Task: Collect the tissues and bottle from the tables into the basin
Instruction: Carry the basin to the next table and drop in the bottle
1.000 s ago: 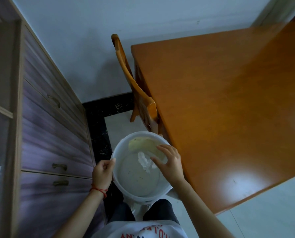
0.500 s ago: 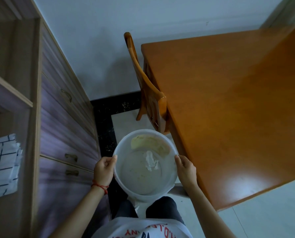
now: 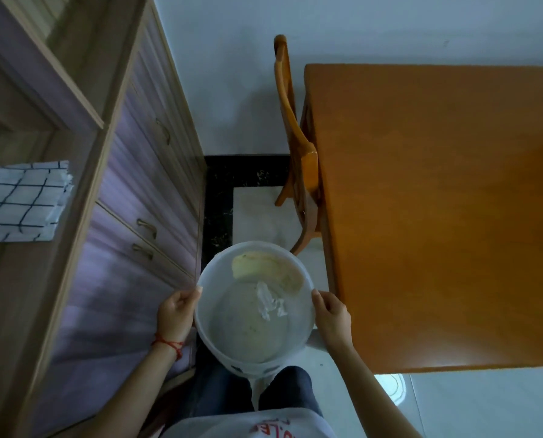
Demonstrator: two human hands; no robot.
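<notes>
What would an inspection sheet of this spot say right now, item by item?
Surface: wooden table, bare where it shows.
Job's things: white basin held above the floor; crumpled tissue and a yellowish thing inside; no bottle seen.
Clutter: checked cloth on a shelf.
Hands: left hand and right hand each grip the basin's rim.
Cables: nothing seen.
Surroundings: cabinet with drawers, wooden chair tucked at the table, tiled floor.

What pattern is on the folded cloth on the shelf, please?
White with a dark grid check, on the folded cloth in the head view.
</notes>
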